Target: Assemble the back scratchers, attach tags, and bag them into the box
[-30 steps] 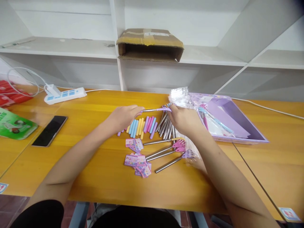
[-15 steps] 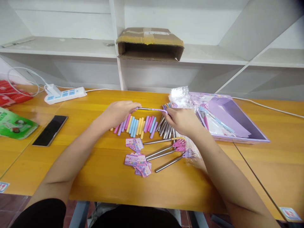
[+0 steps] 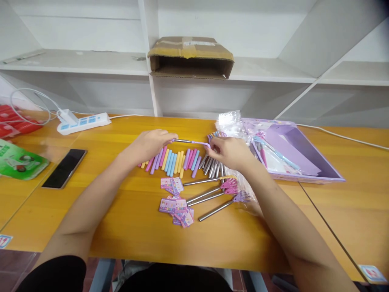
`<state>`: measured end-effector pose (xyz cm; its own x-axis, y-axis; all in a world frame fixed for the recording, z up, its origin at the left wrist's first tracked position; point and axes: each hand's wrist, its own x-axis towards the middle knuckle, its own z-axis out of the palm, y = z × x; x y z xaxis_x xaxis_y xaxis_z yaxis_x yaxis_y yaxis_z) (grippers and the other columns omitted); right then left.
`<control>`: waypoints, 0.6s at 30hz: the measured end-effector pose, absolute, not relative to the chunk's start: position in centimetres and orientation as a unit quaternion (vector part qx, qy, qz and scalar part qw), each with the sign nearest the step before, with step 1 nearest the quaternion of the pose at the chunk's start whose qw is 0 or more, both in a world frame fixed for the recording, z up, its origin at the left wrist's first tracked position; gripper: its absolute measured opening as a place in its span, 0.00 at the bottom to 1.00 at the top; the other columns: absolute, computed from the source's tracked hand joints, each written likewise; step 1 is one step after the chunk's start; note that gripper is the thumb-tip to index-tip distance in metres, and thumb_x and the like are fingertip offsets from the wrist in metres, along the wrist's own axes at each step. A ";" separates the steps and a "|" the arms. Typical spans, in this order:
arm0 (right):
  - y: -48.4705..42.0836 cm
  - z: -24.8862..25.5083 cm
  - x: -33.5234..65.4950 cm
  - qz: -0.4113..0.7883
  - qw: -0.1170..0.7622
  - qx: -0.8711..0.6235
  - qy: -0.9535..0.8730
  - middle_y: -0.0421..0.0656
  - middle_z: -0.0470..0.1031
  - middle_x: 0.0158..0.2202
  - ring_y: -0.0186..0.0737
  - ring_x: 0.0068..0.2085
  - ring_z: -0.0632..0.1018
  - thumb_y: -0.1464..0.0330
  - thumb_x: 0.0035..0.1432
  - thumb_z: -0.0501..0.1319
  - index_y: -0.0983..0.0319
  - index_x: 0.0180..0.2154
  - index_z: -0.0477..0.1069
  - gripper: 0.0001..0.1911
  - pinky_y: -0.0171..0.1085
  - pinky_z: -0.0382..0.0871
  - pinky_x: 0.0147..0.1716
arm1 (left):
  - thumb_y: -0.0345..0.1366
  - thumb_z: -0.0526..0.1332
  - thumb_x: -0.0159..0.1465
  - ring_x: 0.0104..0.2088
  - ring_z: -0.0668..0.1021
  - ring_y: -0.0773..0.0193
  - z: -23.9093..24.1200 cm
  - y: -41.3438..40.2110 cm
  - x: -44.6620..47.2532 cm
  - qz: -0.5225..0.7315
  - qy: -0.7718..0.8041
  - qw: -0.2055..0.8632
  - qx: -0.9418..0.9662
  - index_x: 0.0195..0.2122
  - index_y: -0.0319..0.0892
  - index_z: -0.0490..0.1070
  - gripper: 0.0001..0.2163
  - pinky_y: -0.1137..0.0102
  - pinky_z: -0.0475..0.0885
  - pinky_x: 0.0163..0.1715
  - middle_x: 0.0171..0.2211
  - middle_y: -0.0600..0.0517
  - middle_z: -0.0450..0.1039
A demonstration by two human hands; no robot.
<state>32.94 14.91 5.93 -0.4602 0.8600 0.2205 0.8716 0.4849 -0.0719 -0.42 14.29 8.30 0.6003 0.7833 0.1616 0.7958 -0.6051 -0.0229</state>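
Observation:
Between my two hands a purple back scratcher with a metal rod (image 3: 182, 140) is held level above the table. My left hand (image 3: 153, 144) is closed round its handle end, which is mostly hidden. My right hand (image 3: 229, 152) grips the purple head end, covering most of it. Below lies a row of coloured handle sleeves (image 3: 174, 162) in pink, purple, blue and yellow. A bundle of metal-rod scratchers (image 3: 212, 164) lies under my right hand. Nearer me are several loose scratchers (image 3: 208, 198) with pink, yellow and purple claw heads, beside small printed cards (image 3: 176, 205).
On the right, a purple box (image 3: 331, 174) holds packaged items, with clear plastic bags (image 3: 229, 121) beside it. A phone (image 3: 64, 168), a green pouch (image 3: 22, 160) and a power strip (image 3: 86, 123) are on the left. A cardboard box (image 3: 191, 48) sits on the shelf.
Both hands have shifted slightly left with the back scratcher. My right thumb and fingers have changed position a little at its head. The things on the table have stayed put.

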 end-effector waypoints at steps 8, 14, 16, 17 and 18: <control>14.8 5.7 32.8 -0.056 0.099 -0.478 -0.871 0.46 0.79 0.31 0.42 0.29 0.71 0.58 0.76 0.48 0.59 0.35 0.72 0.21 0.41 0.48 0.32 | 0.31 0.51 0.78 0.44 0.84 0.56 9.3 13.3 0.8 -0.005 -0.452 0.006 -0.892 0.57 0.46 0.73 0.14 0.66 0.71 0.37 0.49 0.46 0.81; 14.8 5.6 32.8 -0.055 0.099 -0.467 -0.877 0.48 0.79 0.32 0.42 0.29 0.71 0.59 0.77 0.46 0.60 0.36 0.72 0.22 0.42 0.47 0.32 | 0.39 0.53 0.81 0.43 0.86 0.55 8.9 12.9 1.7 -0.011 -0.472 0.031 -0.881 0.59 0.47 0.72 0.12 0.65 0.70 0.34 0.53 0.47 0.83; 15.1 5.5 33.0 -0.048 0.104 -0.462 -0.880 0.47 0.79 0.32 0.42 0.29 0.71 0.59 0.77 0.45 0.59 0.35 0.71 0.23 0.42 0.48 0.32 | 0.39 0.52 0.81 0.40 0.86 0.56 8.8 12.8 1.7 -0.009 -0.474 0.037 -0.880 0.59 0.48 0.72 0.12 0.65 0.68 0.32 0.52 0.48 0.84; 15.3 5.4 33.1 -0.044 0.106 -0.459 -0.881 0.47 0.79 0.32 0.42 0.29 0.71 0.58 0.77 0.45 0.59 0.35 0.70 0.23 0.41 0.48 0.32 | 0.39 0.52 0.81 0.39 0.86 0.56 8.9 12.8 1.6 -0.010 -0.474 0.038 -0.880 0.59 0.48 0.72 0.12 0.65 0.67 0.31 0.52 0.48 0.85; 15.4 5.4 33.3 -0.041 0.109 -0.457 -0.882 0.47 0.79 0.32 0.43 0.29 0.71 0.58 0.77 0.45 0.59 0.35 0.70 0.23 0.41 0.48 0.32 | 0.39 0.52 0.81 0.39 0.86 0.56 9.0 12.7 1.6 -0.010 -0.475 0.040 -0.879 0.58 0.48 0.72 0.12 0.65 0.66 0.30 0.51 0.49 0.85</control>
<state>33.32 15.43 5.38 -0.5579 0.7978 0.2289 0.8155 0.5781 -0.0276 1.59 12.69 8.99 0.5488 0.8341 0.0560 0.8357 -0.5459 -0.0603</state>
